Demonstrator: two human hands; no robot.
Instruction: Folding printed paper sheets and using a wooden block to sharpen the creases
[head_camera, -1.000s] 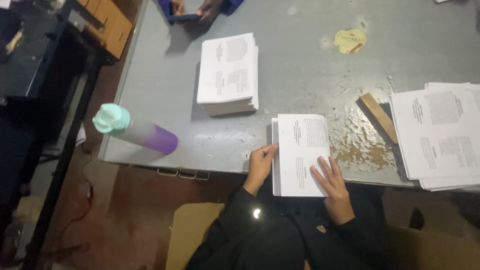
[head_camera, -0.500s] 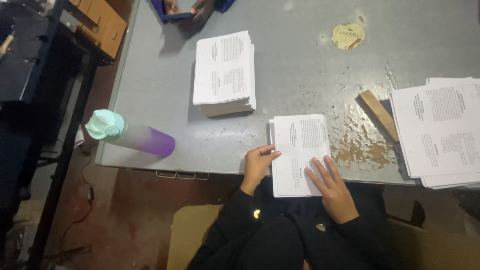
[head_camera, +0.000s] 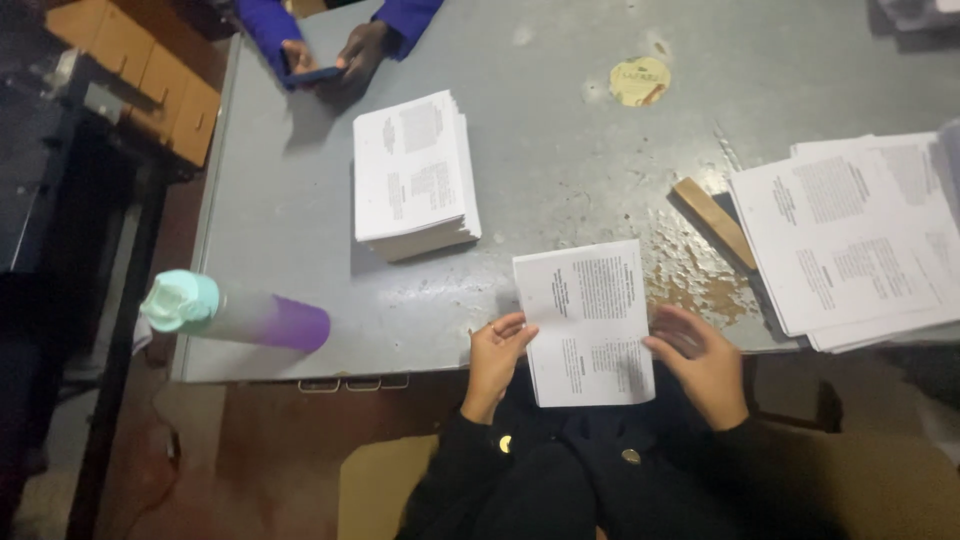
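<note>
The printed sheet (head_camera: 588, 322) lies at the near edge of the grey surface (head_camera: 560, 170), its lower part hanging out past the rim over the person's lap, and that overhang looks like the weakest point: with so little of it resting flat, a careless push could tip it off towards the floor. The left hand (head_camera: 497, 352) pinches the sheet's left margin between thumb and fingers, closed on the paper; the right hand (head_camera: 700, 362) is spread open with its fingertips touching or just at the right margin, and whether it presses down cannot be told. So the hands sit apart, one at each side. If they pull unevenly, the sheet could skew or crease off line. Just right of the sheet the surface is flaked and rust-stained (head_camera: 700, 280), rough enough, I would judge, to snag or soil a corner dragged across it. A wooden block (head_camera: 713, 222) lies beyond that patch, beside the loose spread of printed pages (head_camera: 850, 240) at the right, which overlap untidily and could slide if an elbow swings out. To the left, a bottle with a mint cap and purple base (head_camera: 235, 315) lies on its side near the rim and might roll off. The neat stack (head_camera: 412, 175) stands further off, as does another person's pair of hands (head_camera: 330, 60) at the far edge
</note>
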